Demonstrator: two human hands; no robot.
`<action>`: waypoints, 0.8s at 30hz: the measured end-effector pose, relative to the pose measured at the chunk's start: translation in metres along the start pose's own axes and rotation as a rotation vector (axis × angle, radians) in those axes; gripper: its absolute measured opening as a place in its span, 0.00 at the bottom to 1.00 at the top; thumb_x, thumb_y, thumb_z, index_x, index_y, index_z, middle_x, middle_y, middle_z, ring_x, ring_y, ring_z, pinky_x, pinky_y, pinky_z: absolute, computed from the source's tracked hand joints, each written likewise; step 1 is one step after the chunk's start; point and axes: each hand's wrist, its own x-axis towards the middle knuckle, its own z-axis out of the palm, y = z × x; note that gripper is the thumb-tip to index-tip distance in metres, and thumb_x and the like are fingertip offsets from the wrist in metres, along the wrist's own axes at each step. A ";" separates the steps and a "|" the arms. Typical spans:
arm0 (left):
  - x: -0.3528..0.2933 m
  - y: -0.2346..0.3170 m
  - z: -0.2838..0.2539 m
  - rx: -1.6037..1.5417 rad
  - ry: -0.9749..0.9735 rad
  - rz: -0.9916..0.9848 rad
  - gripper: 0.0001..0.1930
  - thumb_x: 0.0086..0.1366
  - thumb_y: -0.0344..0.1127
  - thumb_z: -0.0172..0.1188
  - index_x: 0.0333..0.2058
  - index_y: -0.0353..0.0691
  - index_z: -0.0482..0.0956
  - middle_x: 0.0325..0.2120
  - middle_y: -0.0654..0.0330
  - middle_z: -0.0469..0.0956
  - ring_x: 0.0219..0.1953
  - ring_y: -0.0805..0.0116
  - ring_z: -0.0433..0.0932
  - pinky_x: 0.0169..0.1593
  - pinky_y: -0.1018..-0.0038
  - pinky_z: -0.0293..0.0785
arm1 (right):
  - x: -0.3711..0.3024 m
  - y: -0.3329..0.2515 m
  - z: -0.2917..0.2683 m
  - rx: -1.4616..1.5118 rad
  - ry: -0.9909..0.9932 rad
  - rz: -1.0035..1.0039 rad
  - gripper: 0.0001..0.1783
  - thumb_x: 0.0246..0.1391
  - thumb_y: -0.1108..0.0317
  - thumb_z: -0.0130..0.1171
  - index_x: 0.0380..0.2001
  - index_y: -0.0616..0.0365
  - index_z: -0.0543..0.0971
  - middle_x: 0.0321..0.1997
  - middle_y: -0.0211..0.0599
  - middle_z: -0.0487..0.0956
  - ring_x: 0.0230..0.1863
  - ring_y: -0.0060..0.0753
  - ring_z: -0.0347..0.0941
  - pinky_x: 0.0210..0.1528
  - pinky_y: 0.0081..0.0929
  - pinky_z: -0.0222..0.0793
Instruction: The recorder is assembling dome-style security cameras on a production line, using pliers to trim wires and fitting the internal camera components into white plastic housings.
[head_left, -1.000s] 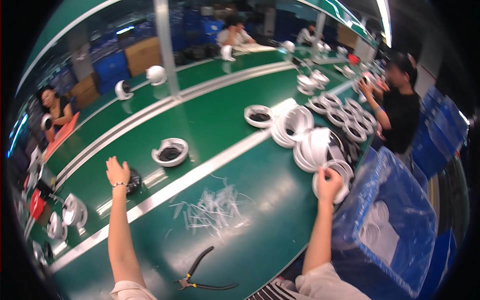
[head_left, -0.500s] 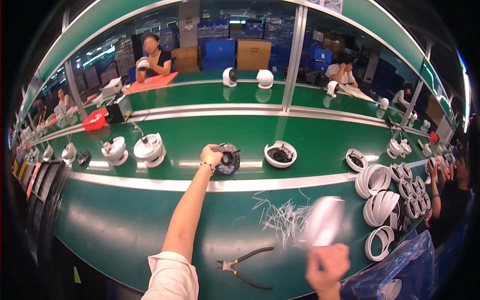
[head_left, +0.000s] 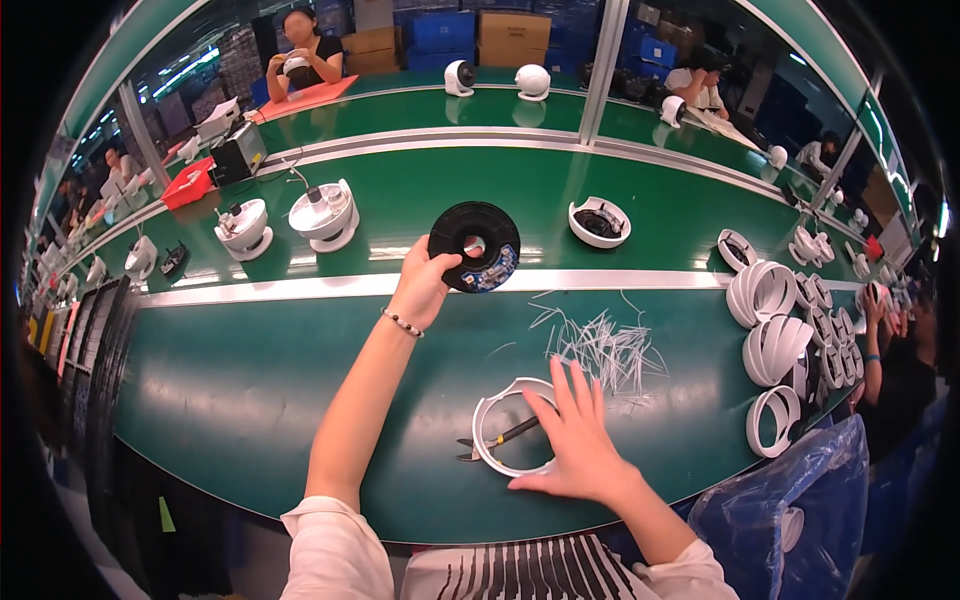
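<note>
Placement of a white ring [head_left: 479, 430] on the bench [head_left: 230, 400] is apparently forming the step in hand, with a black disc [head_left: 475, 218] being held up beyond it. The next move is probably calling for a steady ring and a grip kept clear of the disc's exposed circuit board [head_left: 492, 272].

Nearest, the right hand [head_left: 590, 450] is standing over the ring's right side, fingers spread wide; whether they are bearing on the rim is not showing clearly. The ring is presenting a thin, smooth, plastic-looking wall. Pliers [head_left: 521, 430] are lying across its opening, the metal head projecting past the left rim. Just beyond, thin whitish strips [head_left: 612, 350] are forming a loose, tangled heap. On the right, white rings [head_left: 770, 350] are leaning together in groups.

Farther out, the left hand [head_left: 423, 285] is gripping the disc by its lower left edge, thumb on the near face. The disc is showing a dark, round face with a central hole, the board curving along its lower right.

Behind, a metal rail [head_left: 350, 289] is bordering a glossy green surface [head_left: 400, 220], where a white bowl-shaped housing [head_left: 607, 240] is holding a dark part. At the far side, a co-worker [head_left: 327, 52] is handling a white object [head_left: 296, 65].
</note>
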 end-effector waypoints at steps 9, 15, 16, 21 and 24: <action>-0.023 0.003 0.031 -0.132 -0.091 0.014 0.19 0.52 0.19 0.46 0.45 0.34 0.61 0.41 0.58 0.69 0.43 0.69 0.69 0.46 0.73 0.67 | 0.033 0.029 -0.006 0.321 0.297 0.032 0.59 0.16 0.49 0.70 0.53 0.62 0.54 0.54 0.51 0.56 0.55 0.49 0.51 0.57 0.40 0.46; -0.042 -0.045 0.054 0.003 -0.133 0.167 0.26 0.53 0.19 0.46 0.53 0.34 0.55 0.46 0.58 0.65 0.48 0.72 0.65 0.52 0.77 0.60 | 0.072 0.037 -0.009 1.284 0.798 0.232 0.54 0.30 0.67 0.68 0.56 0.64 0.42 0.58 0.53 0.49 0.56 0.41 0.54 0.54 0.30 0.56; -0.051 -0.052 0.058 0.026 -0.155 0.071 0.28 0.52 0.20 0.48 0.54 0.35 0.53 0.46 0.59 0.65 0.48 0.72 0.65 0.52 0.76 0.60 | 0.075 0.040 0.001 1.205 0.762 0.250 0.56 0.29 0.66 0.68 0.56 0.64 0.42 0.58 0.54 0.48 0.57 0.41 0.52 0.55 0.32 0.53; -0.061 -0.037 0.048 -0.302 -0.751 -0.415 0.39 0.45 0.34 0.58 0.56 0.44 0.49 0.49 0.58 0.61 0.50 0.65 0.63 0.52 0.68 0.60 | 0.067 0.046 0.014 1.074 0.760 0.141 0.59 0.22 0.64 0.72 0.55 0.66 0.44 0.55 0.52 0.52 0.56 0.40 0.53 0.54 0.32 0.55; -0.055 -0.030 0.059 -0.402 -0.531 -0.635 0.35 0.57 0.60 0.34 0.56 0.41 0.51 0.51 0.54 0.60 0.52 0.62 0.61 0.56 0.65 0.55 | 0.063 0.047 0.016 0.771 0.702 0.152 0.60 0.18 0.59 0.73 0.55 0.64 0.49 0.51 0.49 0.57 0.53 0.42 0.55 0.54 0.34 0.54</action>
